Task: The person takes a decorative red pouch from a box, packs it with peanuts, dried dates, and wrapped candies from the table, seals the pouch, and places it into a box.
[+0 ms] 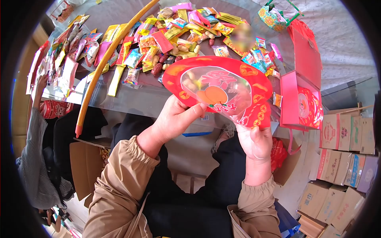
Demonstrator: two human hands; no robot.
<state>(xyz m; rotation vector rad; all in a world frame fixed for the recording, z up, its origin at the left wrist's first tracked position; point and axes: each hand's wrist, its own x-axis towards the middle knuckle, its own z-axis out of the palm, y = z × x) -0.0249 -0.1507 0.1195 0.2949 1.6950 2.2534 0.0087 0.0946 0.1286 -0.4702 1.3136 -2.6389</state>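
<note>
A red bag [258, 85] with a clear window and an orange fruit print is held up in front of me, above the table's near edge. Peanuts show through its window. My left hand [178, 119] grips its lower left edge, thumb on the front. At the lower right corner, my right hand [255, 141] has hold of the bag between thumb and fingers. Beyond it lies a heap of wrapped sweets [190, 27], with loose peanuts [183, 48] and red dates [157, 68].
An open red box [289, 95] holding a red packet stands at right. A long yellow stick [105, 59] crosses the table's left. Cardboard boxes [333, 162] are stacked at right. At far left, another person's hand [41, 83] reaches the packets. A green-handled basket [273, 18] sits behind.
</note>
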